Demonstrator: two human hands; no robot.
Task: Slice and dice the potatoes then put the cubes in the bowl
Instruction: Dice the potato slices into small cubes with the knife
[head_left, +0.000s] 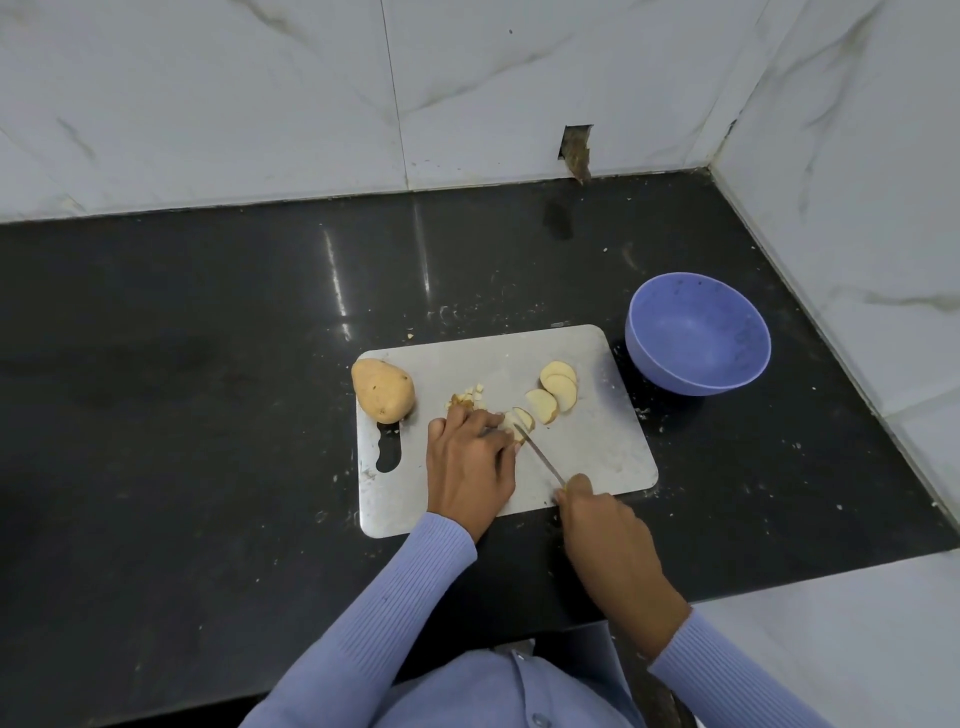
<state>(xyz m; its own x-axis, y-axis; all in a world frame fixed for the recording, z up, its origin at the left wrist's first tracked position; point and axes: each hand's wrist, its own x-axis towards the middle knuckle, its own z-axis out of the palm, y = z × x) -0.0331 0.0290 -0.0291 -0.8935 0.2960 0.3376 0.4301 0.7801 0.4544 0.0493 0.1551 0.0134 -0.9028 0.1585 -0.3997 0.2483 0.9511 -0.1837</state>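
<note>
The left hand (470, 457) lies palm-down near the middle of the cutting board (597, 441), fingers curled over a potato slice (522, 417) and pinning it. The right hand (602, 525) reaches over the board's near edge, fist closed round the handle of a knife (540, 457) whose blade angles up-left to that slice. Small cubes (467, 397) sit just beyond the left fingers. More slices (558, 387) lie toward the board's far right corner, a whole potato (383, 389) at its far left corner. The bowl (698, 332) stands on the worktop (208, 364) beside the board's right edge.

Left hand (470, 457) pins slice (521, 420) on board (597, 452); right hand (602, 525) grips knife (540, 457); bowl (698, 335) far right.
</note>
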